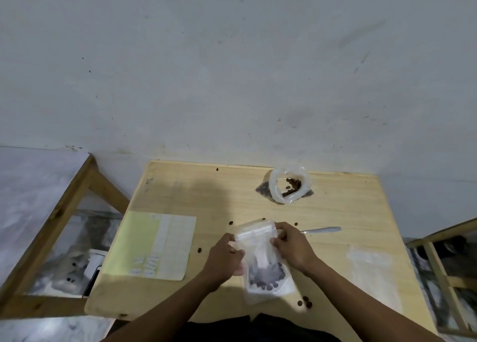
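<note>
A small clear zip pouch (pixel 265 264) holds dark brown beans in its lower part and hangs upright over the near middle of the wooden table (pixel 206 194). My left hand (pixel 224 256) grips the pouch's left edge near the top. My right hand (pixel 291 246) pinches the right edge by the zip strip. A larger open plastic bag of the same beans (pixel 289 187) lies at the back of the table. A metal spoon (pixel 322 229) lies just right of my right hand.
A yellow-and-white label sheet (pixel 157 243) lies at the left of the table. Empty clear pouches (pixel 374 269) lie at the right. Loose beans (pixel 304 301) are scattered around the pouch. Wooden frames stand on both sides of the table.
</note>
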`<move>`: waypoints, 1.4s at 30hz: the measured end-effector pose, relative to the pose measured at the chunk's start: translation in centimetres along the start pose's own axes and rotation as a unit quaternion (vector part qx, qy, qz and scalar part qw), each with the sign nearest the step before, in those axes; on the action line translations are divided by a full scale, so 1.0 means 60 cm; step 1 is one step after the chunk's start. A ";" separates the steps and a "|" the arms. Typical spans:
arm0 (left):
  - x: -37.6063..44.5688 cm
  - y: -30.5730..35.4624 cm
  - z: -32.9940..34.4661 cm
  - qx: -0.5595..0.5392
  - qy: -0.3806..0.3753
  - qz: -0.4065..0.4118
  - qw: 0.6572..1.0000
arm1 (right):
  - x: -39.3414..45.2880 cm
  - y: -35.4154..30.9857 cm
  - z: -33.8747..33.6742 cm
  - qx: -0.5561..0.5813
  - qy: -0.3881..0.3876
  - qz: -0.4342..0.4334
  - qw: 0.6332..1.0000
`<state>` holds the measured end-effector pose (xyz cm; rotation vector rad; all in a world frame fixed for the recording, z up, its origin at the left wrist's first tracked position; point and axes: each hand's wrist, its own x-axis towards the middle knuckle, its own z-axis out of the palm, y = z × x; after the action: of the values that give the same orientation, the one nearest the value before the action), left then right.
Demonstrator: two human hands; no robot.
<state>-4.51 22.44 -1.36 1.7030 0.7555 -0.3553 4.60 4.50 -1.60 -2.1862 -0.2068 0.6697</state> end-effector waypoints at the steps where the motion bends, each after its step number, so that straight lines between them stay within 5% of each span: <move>1: 0.002 -0.009 0.004 0.044 0.012 0.007 0.999 | -0.003 0.006 0.008 -0.019 -0.014 -0.009 1.000; 5: 0.011 -0.026 0.017 0.124 0.033 0.036 0.991 | -0.004 0.041 0.039 -0.123 -0.024 -0.028 0.992; 16: 0.046 -0.002 0.012 0.201 0.086 0.045 0.975 | -0.012 0.024 0.035 -0.104 -0.023 -0.017 0.994; 22: 0.044 0.055 0.028 0.210 0.095 0.169 0.958 | -0.019 0.043 -0.061 -0.082 0.130 0.033 0.987; 26: 0.044 0.108 0.090 0.158 -0.017 0.206 0.965 | -0.036 0.094 -0.126 -0.088 0.218 0.092 0.968; 30: 0.041 0.141 0.178 0.112 -0.199 0.096 0.969 | -0.073 0.155 -0.166 -0.123 0.225 0.200 0.946; 33: 0.033 0.147 0.237 0.144 -0.318 0.027 0.937 | -0.110 0.187 -0.174 -0.143 0.230 0.281 0.921; 38: 0.012 0.141 0.308 0.148 -0.366 -0.056 0.917 | -0.148 0.211 -0.162 -0.122 0.224 0.381 0.889; 42: 0.002 0.140 0.342 0.096 -0.350 -0.091 0.927 | -0.155 0.211 -0.151 -0.103 0.229 0.378 0.891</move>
<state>4.22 2.09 -0.75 1.5258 0.3461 -1.1282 0.59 -13.14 -2.78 -2.5450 0.9011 0.5187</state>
